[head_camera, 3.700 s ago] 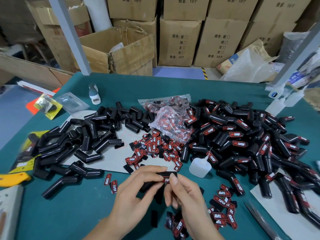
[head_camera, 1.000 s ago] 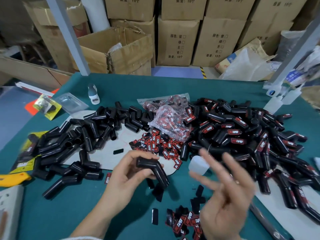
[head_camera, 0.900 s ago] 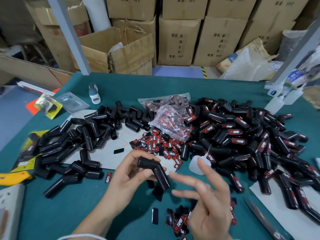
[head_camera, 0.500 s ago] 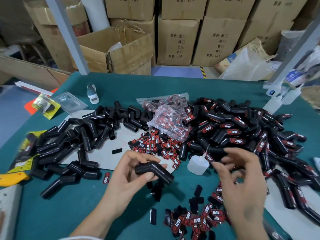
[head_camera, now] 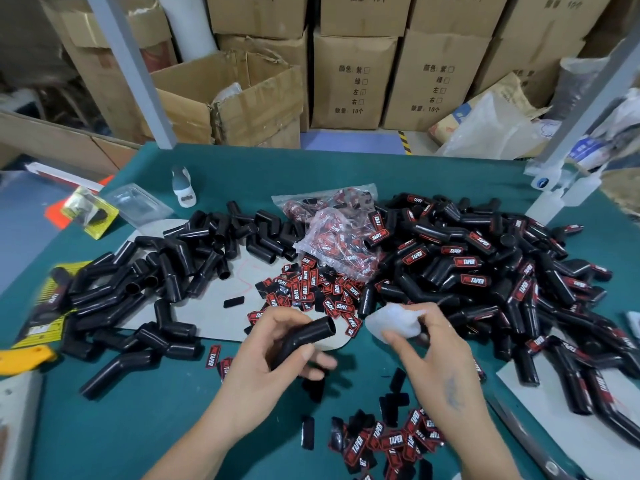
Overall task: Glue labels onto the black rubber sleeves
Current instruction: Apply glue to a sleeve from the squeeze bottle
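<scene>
My left hand (head_camera: 266, 362) grips a bent black rubber sleeve (head_camera: 304, 337) with no label showing, its open end pointing up and right. My right hand (head_camera: 436, 355) holds the small white glue bottle (head_camera: 391, 322) just right of that sleeve, above the green table (head_camera: 145, 431). A heap of plain black sleeves (head_camera: 166, 282) lies at the left. Sleeves bearing red labels (head_camera: 485, 271) are piled at the right. Loose red and black labels lie in the middle (head_camera: 311, 292) and near the front edge (head_camera: 384, 441).
A clear bag of labels (head_camera: 332, 233) sits between the two heaps. Scissors (head_camera: 526, 441) lie at the front right, a yellow cutter (head_camera: 20, 358) at the left edge. More glue bottles (head_camera: 554, 199) stand at the back right; cardboard boxes (head_camera: 353, 81) rise behind the table.
My right hand, held in the air empty a second ago, reached to the glue bottle on the table and took hold of it. My left hand turned the sleeve's open end upward.
</scene>
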The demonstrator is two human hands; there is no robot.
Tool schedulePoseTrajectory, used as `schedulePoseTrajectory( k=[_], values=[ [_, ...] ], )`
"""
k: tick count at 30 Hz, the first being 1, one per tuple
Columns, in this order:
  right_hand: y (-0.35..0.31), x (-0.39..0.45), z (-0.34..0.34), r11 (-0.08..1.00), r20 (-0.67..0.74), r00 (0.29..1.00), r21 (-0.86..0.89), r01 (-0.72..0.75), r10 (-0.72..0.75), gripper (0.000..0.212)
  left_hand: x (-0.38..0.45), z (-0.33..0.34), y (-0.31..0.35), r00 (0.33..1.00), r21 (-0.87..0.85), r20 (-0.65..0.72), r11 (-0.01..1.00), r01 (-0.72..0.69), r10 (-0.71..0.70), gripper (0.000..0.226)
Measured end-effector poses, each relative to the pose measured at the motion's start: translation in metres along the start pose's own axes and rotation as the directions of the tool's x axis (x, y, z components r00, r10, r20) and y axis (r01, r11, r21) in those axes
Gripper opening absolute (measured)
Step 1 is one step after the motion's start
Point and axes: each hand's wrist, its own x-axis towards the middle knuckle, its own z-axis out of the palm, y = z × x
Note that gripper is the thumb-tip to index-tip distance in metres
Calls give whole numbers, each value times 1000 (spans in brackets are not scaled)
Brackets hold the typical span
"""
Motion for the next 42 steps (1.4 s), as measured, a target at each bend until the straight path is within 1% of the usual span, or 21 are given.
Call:
schedulePoseTrajectory(
  k=[1,2,4,6,8,10,13,16,19,21,22,24,27,29,31,32,35,36,39,42],
  values=[
    [-3,-1,-1,984,23,999,177,-26,22,30,-1,0,-1,1000,47,12,999,4,-5,23],
    [-7,-3,-2,949,47,999,315,-33,19,30,-2,-1,-2,1000,119,27,993,4,-7,26],
    [-14,-5,-6,869,92,995,494,-20,-29,24,-2,-3,-5,999,216,47,976,16,-27,37],
    [-18,-6,-8,786,153,984,618,-25,-89,27,-2,-3,-8,996,178,40,982,66,-74,44],
    [-18,-3,-11,716,196,977,694,-74,-89,35,-2,-2,-7,989,14,24,989,149,-149,46],
    [-14,-1,-17,722,223,973,682,-111,-61,40,-1,-1,-6,980,-143,21,970,198,-197,44],
    [-1,1,-22,764,214,977,628,-144,8,39,-1,1,-5,983,-228,11,956,183,-186,43],
    [5,2,-22,708,177,980,680,-191,94,38,2,4,0,985,-273,-5,948,165,-173,49],
    [6,1,-19,636,178,978,744,-203,104,54,2,3,2,982,-295,40,937,189,-185,60],
    [7,-1,-17,608,188,977,766,-207,96,65,1,2,2,980,-328,58,923,199,-191,61],
    [7,-1,-17,605,189,978,769,-205,91,66,1,3,3,979,-334,66,920,204,-193,61],
    [8,-2,-16,598,180,980,777,-195,86,62,2,4,5,975,-329,90,918,223,-204,62],
    [9,-5,-15,578,165,984,798,-172,65,40,1,4,6,970,-280,127,931,236,-208,73],
    [10,-7,-16,571,161,986,806,-158,45,36,1,3,4,971,-245,122,942,229,-204,76],
    [7,-8,-19,594,158,987,792,-143,27,33,1,3,2,973,-226,113,948,223,-202,77],
    [6,-8,-21,616,150,988,777,-131,21,33,1,2,1,974,-220,112,951,218,-198,78],
    [3,-9,-26,696,110,994,713,-88,12,53,2,0,-1,977,-192,108,960,202,-184,84],
    [4,-10,-27,715,98,995,694,-78,13,56,2,-1,-2,977,-182,108,963,199,-182,85],
    [5,-13,-29,746,77,997,663,-65,18,58,3,-2,-2,973,-157,147,967,201,-179,84],
    [6,-14,-30,762,71,997,644,-59,18,56,4,-3,-4,968,-118,185,974,195,-172,78]
  ],
)
